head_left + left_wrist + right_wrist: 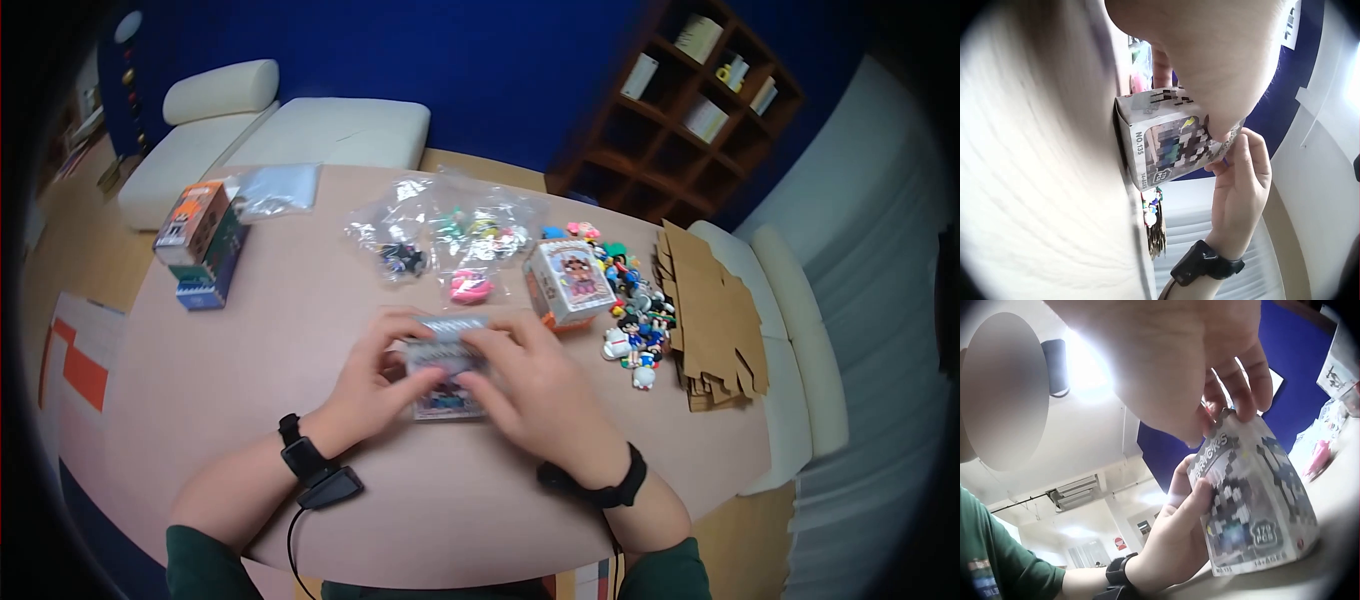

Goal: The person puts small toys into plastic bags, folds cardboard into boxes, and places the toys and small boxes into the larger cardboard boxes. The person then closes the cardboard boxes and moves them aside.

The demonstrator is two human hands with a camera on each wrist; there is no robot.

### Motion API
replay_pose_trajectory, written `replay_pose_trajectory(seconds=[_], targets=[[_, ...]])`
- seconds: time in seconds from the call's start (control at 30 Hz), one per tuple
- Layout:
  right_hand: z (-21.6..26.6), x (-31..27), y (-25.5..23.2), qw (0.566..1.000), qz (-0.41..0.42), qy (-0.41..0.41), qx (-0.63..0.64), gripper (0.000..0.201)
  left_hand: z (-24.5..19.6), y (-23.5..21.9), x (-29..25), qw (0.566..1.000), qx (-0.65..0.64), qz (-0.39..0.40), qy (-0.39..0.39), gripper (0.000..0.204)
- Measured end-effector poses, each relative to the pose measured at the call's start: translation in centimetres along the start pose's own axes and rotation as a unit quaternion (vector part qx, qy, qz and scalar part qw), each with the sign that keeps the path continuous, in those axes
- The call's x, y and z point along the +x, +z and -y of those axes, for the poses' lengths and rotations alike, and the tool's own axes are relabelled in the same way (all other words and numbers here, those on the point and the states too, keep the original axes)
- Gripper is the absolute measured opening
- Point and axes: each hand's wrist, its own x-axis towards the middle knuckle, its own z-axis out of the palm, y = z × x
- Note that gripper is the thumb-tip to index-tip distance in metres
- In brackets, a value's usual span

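Observation:
A small grey printed box [448,405] stands on the table between both hands; its side reads NO.135 in the left wrist view [1172,147]. The left hand [375,385] grips its left side, thumb on the front face and fingers around the back. The right hand [535,385] holds the top and right side, thumb on the front near the upper edge. In the right wrist view, the right fingers bend over the top of the box [1250,506], while the left hand [1172,531] pinches its side. The fingers partly cover the top of the box.
Behind the box lie clear plastic bags [400,215] with small figures, one pink [470,287]. To the right are a white and orange box [572,285], a heap of figurines [640,330] and flattened cardboard [715,320]. Stacked boxes [205,240] and a flat bag [280,188] are at the left.

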Motion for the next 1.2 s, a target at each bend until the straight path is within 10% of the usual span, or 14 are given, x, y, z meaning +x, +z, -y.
replay_pose_trajectory(seconds=[0.17,0.33,0.67,0.9,1.1,1.2], targets=[[0.9,-1.0,2.2,0.999,0.009,-0.034,-0.037,0.060,0.1,0.0,1.0,0.967,-0.196,-0.135,-0.093,0.049],[0.5,-1.3,2.2,0.997,0.062,0.047,-0.015,0.060,0.4,-0.3,0.7,0.973,-0.189,-0.072,-0.112,0.050],[-8.9,0.9,-3.3,0.958,-0.225,0.119,-0.131,0.049,1.0,-1.0,1.0,0.959,-0.223,-0.018,-0.177,0.038],[-11.2,0.2,-4.5,0.975,-0.084,0.171,-0.115,0.047,1.3,-0.8,1.1,0.957,-0.209,0.005,-0.198,0.033],[-5.0,1.0,-2.8,0.968,-0.215,0.020,-0.131,0.040,1.9,-0.8,1.0,0.963,-0.190,0.002,-0.193,0.032],[-2.8,-0.1,-0.2,0.988,-0.041,0.083,0.120,0.030,1.8,-0.7,1.0,0.963,-0.191,0.015,-0.191,0.029]])
